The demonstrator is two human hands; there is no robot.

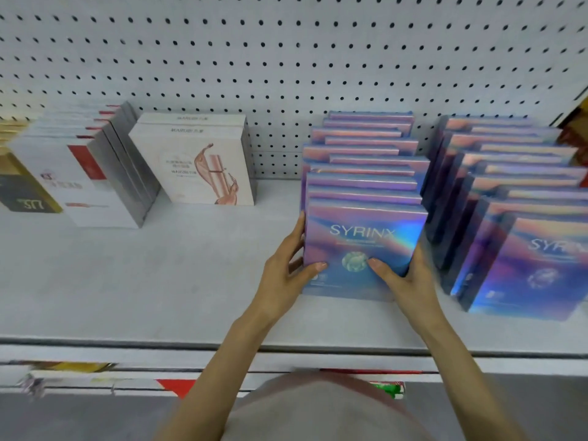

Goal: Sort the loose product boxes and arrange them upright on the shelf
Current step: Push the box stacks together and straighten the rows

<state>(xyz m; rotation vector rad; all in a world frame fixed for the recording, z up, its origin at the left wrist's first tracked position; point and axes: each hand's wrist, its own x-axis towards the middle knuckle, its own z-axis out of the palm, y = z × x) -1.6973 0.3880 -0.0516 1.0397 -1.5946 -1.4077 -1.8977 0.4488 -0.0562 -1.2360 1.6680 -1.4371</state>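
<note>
Between the two hands stands the front box, a shiny blue-purple one marked SYRINX, upright on the shelf and facing the person. The left hand grips its left edge, fingers laid up along the side and thumb pressed on the lower front face. The right hand grips the right edge in the same way, thumb on the front near the round emblem; its fingers are blurred behind the edge. Just beyond the hands a row of like boxes stands upright, one behind the other, back to the pegboard, with the front box touching it. Just right of the right hand runs a second row of the same boxes, also upright. Well left of the left hand lean white boxes with pink artwork, and farther left stand red-striped boxes.
</note>
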